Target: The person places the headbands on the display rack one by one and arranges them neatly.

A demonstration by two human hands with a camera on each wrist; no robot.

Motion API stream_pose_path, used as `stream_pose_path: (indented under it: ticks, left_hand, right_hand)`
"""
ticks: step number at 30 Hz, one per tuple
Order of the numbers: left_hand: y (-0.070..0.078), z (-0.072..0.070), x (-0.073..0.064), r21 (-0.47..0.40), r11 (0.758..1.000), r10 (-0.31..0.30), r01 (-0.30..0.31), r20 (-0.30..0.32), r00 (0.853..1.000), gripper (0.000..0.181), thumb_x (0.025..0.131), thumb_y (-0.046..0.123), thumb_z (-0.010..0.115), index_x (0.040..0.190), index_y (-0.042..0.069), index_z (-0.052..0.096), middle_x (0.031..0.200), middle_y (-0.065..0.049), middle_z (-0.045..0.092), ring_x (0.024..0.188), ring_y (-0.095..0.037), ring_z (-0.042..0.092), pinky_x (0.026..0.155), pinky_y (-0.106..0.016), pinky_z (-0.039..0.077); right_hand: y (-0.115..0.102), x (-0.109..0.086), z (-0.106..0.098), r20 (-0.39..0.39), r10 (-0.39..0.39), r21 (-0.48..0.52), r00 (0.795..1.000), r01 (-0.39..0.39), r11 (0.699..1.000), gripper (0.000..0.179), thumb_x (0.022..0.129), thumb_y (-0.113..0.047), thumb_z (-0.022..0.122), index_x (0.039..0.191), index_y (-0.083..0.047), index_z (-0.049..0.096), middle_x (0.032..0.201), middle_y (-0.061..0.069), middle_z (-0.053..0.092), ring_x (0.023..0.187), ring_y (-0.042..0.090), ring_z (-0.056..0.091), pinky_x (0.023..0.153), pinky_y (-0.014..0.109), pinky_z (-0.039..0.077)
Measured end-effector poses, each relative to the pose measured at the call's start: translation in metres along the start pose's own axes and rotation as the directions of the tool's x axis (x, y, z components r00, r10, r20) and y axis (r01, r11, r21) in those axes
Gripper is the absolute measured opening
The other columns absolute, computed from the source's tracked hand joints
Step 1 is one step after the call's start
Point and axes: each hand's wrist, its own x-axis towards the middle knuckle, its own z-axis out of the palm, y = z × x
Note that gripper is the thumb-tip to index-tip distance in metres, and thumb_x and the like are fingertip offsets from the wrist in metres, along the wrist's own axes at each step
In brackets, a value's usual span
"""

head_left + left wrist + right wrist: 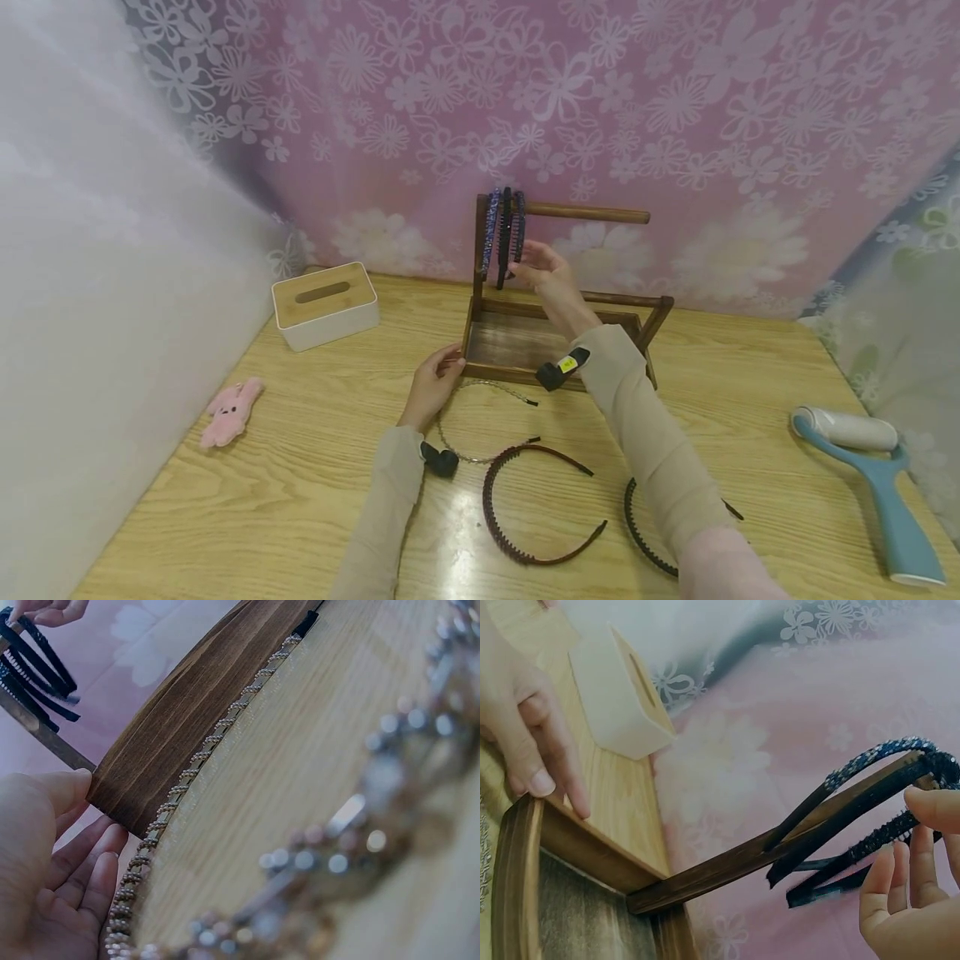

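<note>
A brown wooden rack has a tray base and an upper rod. Three headbands hang at the rod's left end: a blue glittery headband, a plain black headband and a dark glittery headband. My right hand holds the dark glittery headband by its lower part, thumb and fingers about it. At the tray's front left corner, my left hand grips the wood between thumb and fingers. A beaded headband lies beside that hand, along the tray's front.
Nearer the front lie a dark red headband and a black headband, partly under my right forearm. At left are a white tissue box with a wooden lid and a pink plush toy. A blue-handled lint roller lies at right.
</note>
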Motion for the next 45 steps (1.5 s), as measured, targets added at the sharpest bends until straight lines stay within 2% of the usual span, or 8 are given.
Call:
stream_pose_path:
  ticks: [4, 13, 20, 24, 29, 35, 41, 45]
  left_hand:
    - [-0.001, 0.001, 0.001, -0.002, 1.0, 0.007, -0.007, 0.005, 1.0, 0.041, 0.099, 0.019, 0.057, 0.137, 0.003, 0.054, 0.129, -0.021, 0.06, 0.117, -0.034, 0.059, 0.103, -0.046, 0.048]
    - [-0.001, 0.003, 0.002, -0.006, 1.0, 0.009, -0.009, -0.017, 1.0, 0.041, 0.099, 0.014, 0.058, 0.136, -0.001, 0.054, 0.128, -0.024, 0.06, 0.117, -0.037, 0.058, 0.103, -0.048, 0.048]
    - [0.003, 0.001, 0.0, -0.008, 1.0, -0.011, 0.011, -0.024, 1.0, 0.039, 0.098, 0.014, 0.059, 0.135, 0.003, 0.056, 0.126, -0.02, 0.062, 0.116, -0.033, 0.059, 0.103, -0.044, 0.048]
    - [0.003, 0.001, 0.0, -0.02, 1.0, -0.015, 0.015, -0.023, 1.0, 0.039, 0.098, 0.014, 0.059, 0.135, 0.003, 0.056, 0.126, -0.02, 0.062, 0.115, -0.033, 0.059, 0.103, -0.045, 0.048]
    - [0.009, 0.0, -0.003, -0.019, 1.0, -0.019, 0.019, -0.005, 1.0, 0.041, 0.099, 0.013, 0.057, 0.137, -0.001, 0.054, 0.128, -0.024, 0.06, 0.117, -0.037, 0.058, 0.104, -0.048, 0.046]
    - [0.001, 0.003, 0.0, -0.028, 1.0, -0.002, 0.002, -0.004, 1.0, 0.042, 0.099, 0.016, 0.058, 0.137, 0.001, 0.054, 0.129, -0.023, 0.06, 0.118, -0.036, 0.057, 0.105, -0.048, 0.046]
    - [0.0, 0.003, 0.0, -0.023, 1.0, -0.009, 0.009, -0.004, 1.0, 0.039, 0.099, 0.018, 0.058, 0.136, 0.005, 0.056, 0.128, -0.019, 0.061, 0.117, -0.033, 0.058, 0.105, -0.044, 0.047]
    - [0.002, 0.001, -0.001, -0.016, 1.0, -0.019, 0.019, -0.005, 1.0, 0.039, 0.099, 0.018, 0.058, 0.136, 0.006, 0.056, 0.128, -0.018, 0.061, 0.116, -0.031, 0.058, 0.105, -0.044, 0.047]
  right_hand:
    - [0.006, -0.001, -0.003, 0.001, 0.004, 0.003, 1.0, -0.004, 1.0, 0.053, 0.095, -0.005, 0.061, 0.144, -0.009, 0.044, 0.115, -0.006, 0.052, 0.1, 0.008, 0.052, 0.09, 0.028, 0.043]
    - [0.026, -0.013, -0.01, 0.018, 0.014, 0.017, 1.0, -0.015, 1.0, 0.05, 0.095, -0.001, 0.058, 0.143, -0.006, 0.045, 0.11, -0.01, 0.056, 0.093, 0.009, 0.054, 0.074, 0.018, 0.046]
    - [0.039, -0.026, -0.015, 0.022, 0.064, -0.008, 0.998, -0.064, 0.998, 0.049, 0.096, -0.008, 0.06, 0.143, -0.014, 0.047, 0.119, -0.008, 0.054, 0.101, 0.009, 0.055, 0.097, 0.032, 0.045]
    - [0.049, -0.035, -0.021, 0.039, 0.091, -0.03, 0.995, -0.089, 0.996, 0.05, 0.097, -0.01, 0.06, 0.144, -0.014, 0.045, 0.128, -0.003, 0.052, 0.107, 0.009, 0.055, 0.095, 0.027, 0.047]
    - [0.063, -0.05, -0.035, 0.063, 0.108, -0.026, 0.992, -0.106, 0.994, 0.051, 0.098, -0.009, 0.056, 0.146, -0.008, 0.041, 0.131, 0.002, 0.05, 0.106, 0.007, 0.056, 0.09, 0.021, 0.05]
    - [0.085, -0.067, -0.059, 0.038, 0.109, -0.062, 0.993, -0.107, 0.992, 0.046, 0.097, -0.007, 0.057, 0.142, -0.007, 0.046, 0.115, -0.01, 0.055, 0.104, 0.005, 0.058, 0.095, 0.027, 0.051]
    - [0.092, -0.087, -0.085, 0.039, 0.124, -0.155, 0.991, -0.117, 0.981, 0.052, 0.098, -0.012, 0.058, 0.146, -0.002, 0.04, 0.137, 0.012, 0.048, 0.112, 0.008, 0.056, 0.09, 0.018, 0.051]
    - [0.091, -0.102, -0.102, 0.022, 0.107, -0.246, 0.994, -0.099, 0.964, 0.052, 0.098, -0.016, 0.059, 0.144, 0.0, 0.041, 0.137, 0.015, 0.049, 0.108, 0.003, 0.057, 0.086, 0.013, 0.051]
